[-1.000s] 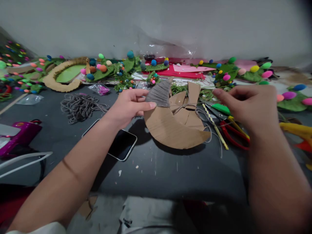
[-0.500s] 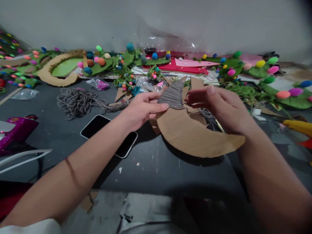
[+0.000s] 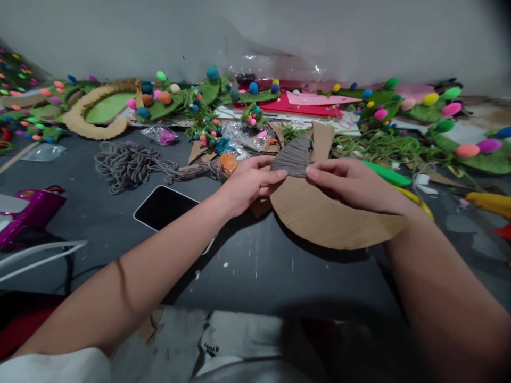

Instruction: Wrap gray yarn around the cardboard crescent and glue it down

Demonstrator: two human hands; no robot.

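A cardboard crescent (image 3: 335, 223) hangs tilted just over the table, its upper horn wound with grey yarn (image 3: 293, 157) in close rows. My left hand (image 3: 249, 183) grips its left edge, thumb on the front by the lowest rows and fingers behind. My right hand (image 3: 351, 181) is closed at the inner edge, thumb and forefinger pinching at the end of the winding, where the yarn strand seems to be; the strand itself is hidden by the fingers. A loose heap of the same yarn (image 3: 123, 165) lies left, trailing toward my left hand.
A phone (image 3: 167, 207) lies under my left forearm. Scissors with green and yellow handles (image 3: 387, 173) are partly behind my right hand. A purple device (image 3: 30, 215) and white cable (image 3: 43, 255) are at left. Felt leaves with coloured balls (image 3: 171, 109) line the wall.
My right hand has come in from beside the inner edge and closed on it at the winding. The crescent and left hand have shifted slightly right. The scissors' handles now show.
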